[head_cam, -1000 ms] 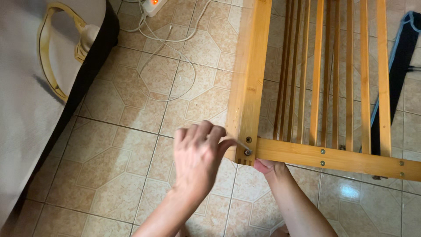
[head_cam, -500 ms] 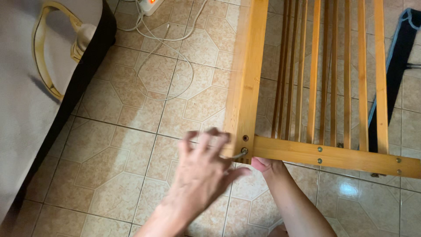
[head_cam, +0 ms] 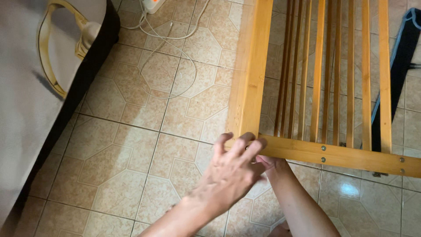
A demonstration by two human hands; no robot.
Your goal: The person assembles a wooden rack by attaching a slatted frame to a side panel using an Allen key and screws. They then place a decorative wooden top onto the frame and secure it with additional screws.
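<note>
Now | my left hand [head_cam: 232,169] is pressing spread fingers [head_cam: 245,147] on the frame [head_cam: 252,79] corner above the floor [head_cam: 144,145] | my right hand [head_cam: 268,161] is sitting beneath, grip hidden

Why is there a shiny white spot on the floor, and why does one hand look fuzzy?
Head view: the white spot is lamp glare on the glossy tile floor; the left hand at the wooden frame corner is a bit blurred; the frame and cords look sharp; light is even, shadows soft.

Left hand [head_cam: 230,175] bare; right hand [head_cam: 268,163] apparently bare; forearms sleeveless.
</note>
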